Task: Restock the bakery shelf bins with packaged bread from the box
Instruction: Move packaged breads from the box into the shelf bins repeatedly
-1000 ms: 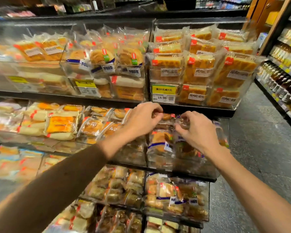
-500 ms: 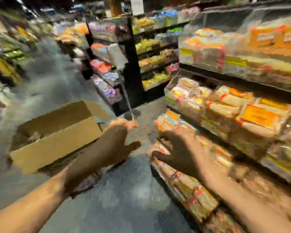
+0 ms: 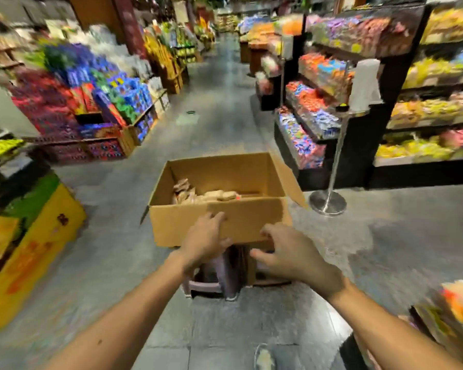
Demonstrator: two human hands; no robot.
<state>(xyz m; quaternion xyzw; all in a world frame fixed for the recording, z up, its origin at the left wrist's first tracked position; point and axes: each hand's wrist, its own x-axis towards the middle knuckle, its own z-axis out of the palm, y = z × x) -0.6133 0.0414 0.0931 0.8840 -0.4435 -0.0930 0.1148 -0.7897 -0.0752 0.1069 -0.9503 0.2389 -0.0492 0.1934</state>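
At box [image 3: 219, 228] near edge: left hand [image 3: 206, 243], right hand [image 3: 292, 253], loose; floor [image 3: 112, 236] alongside.

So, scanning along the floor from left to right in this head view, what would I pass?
Yellow carton → open cardboard box with packaged bread inside → round steel post base → black shelves stacked with bright packets.

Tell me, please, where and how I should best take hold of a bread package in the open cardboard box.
Come straight down through the open top of the cardboard box, since its walls are tall and the bread packages lie low, heaped towards the left. Probably pinch the uppermost pack by a raised wrapper edge rather than squeezing the loaf; blur hides finer detail.
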